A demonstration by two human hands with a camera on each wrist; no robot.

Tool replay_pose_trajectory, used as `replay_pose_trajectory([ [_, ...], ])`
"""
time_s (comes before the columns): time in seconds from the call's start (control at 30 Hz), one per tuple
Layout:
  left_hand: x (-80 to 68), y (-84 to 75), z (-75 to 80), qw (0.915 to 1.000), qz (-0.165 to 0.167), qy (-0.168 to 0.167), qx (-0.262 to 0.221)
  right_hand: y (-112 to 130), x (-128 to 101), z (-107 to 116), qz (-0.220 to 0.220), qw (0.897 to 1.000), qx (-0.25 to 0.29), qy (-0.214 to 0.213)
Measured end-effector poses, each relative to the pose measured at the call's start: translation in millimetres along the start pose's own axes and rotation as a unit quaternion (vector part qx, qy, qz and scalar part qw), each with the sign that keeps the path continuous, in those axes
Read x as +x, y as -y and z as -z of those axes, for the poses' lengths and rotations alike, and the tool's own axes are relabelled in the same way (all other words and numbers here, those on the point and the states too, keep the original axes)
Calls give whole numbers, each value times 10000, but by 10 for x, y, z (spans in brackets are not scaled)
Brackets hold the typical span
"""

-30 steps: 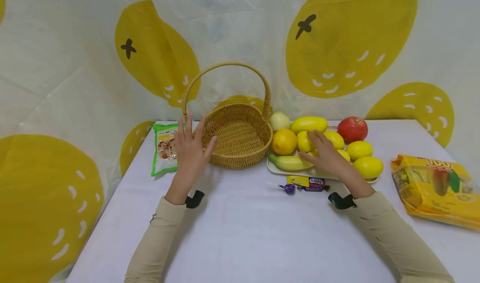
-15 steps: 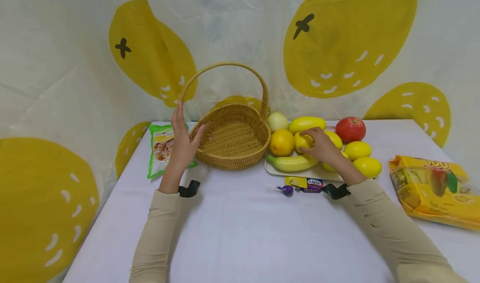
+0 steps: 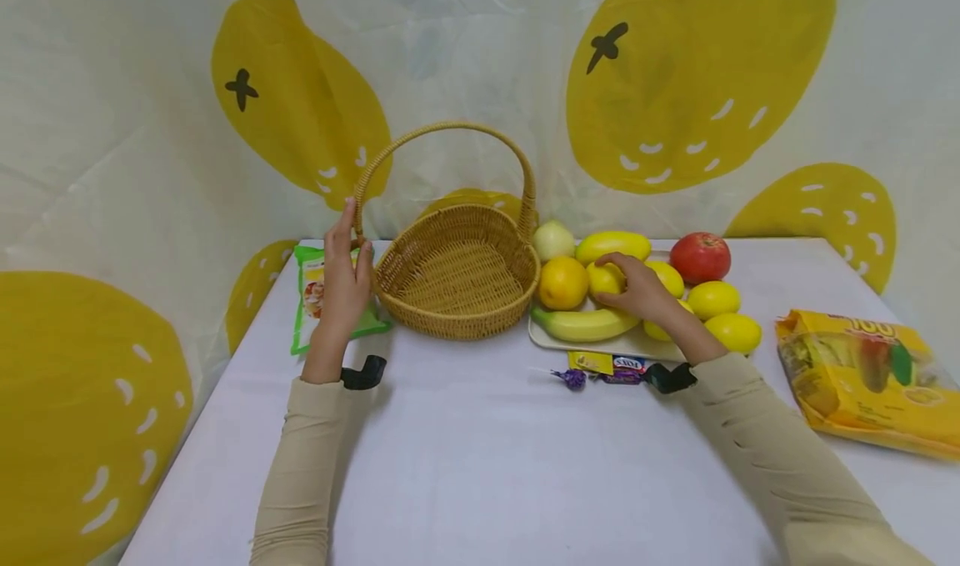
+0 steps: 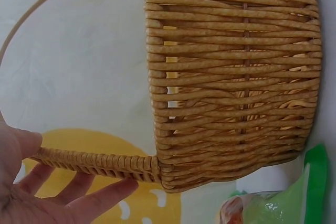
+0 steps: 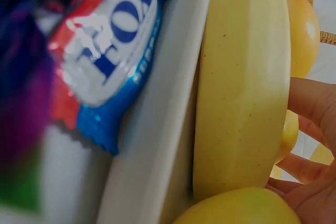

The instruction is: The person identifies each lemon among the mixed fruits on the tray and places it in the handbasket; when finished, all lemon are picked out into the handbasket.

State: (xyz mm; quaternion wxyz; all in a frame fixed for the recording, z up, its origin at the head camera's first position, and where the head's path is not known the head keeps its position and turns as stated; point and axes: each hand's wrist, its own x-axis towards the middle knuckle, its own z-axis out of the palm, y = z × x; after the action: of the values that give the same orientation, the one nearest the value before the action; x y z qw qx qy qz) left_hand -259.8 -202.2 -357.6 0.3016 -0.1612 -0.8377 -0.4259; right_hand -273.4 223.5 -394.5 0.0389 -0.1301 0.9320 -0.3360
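At the left side of the wicker basket [image 3: 457, 324], my left hand [image 3: 347, 287] holds the upright part of the arched handle [image 4: 105, 163]. Its thumb lies on one side of the handle and the fingers on the other. My right hand [image 3: 647, 289] grips a lemon [image 3: 604, 281] on the white tray [image 3: 551, 341], thumb and fingers curled round it. Beside that lemon sit an orange [image 3: 563, 283] and, in front, a banana [image 3: 585, 324]. In the right wrist view the banana [image 5: 241, 77] hides most of the held lemon [image 5: 287, 135].
Behind the left hand lies a green-edged snack bag [image 3: 303, 299]. More lemons [image 3: 714, 299], a red pomegranate-like fruit [image 3: 700, 257], a long yellow fruit [image 3: 613, 247] and a pale round one [image 3: 553, 240] surround the tray hand. Wrapped sweets [image 3: 626, 369], a lollipop [image 3: 573, 379] and a yellow bag [image 3: 870, 383] lie nearby.
My left hand has moved from in front of the basket's left rim outward to its handle and taken hold. My right hand has come down from above the fruit and closed round a lemon.
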Motion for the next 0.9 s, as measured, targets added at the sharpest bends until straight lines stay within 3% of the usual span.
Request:
replay_pose_trajectory([
  [0.7, -8, 24, 11, 9995, 146, 272, -9, 9, -30, -31, -400, 9983, 179, -372],
  [0.9, 7, 5, 68, 9991, 234, 335, -98, 68, -54, -10, -522, 9957, 496, -587],
])
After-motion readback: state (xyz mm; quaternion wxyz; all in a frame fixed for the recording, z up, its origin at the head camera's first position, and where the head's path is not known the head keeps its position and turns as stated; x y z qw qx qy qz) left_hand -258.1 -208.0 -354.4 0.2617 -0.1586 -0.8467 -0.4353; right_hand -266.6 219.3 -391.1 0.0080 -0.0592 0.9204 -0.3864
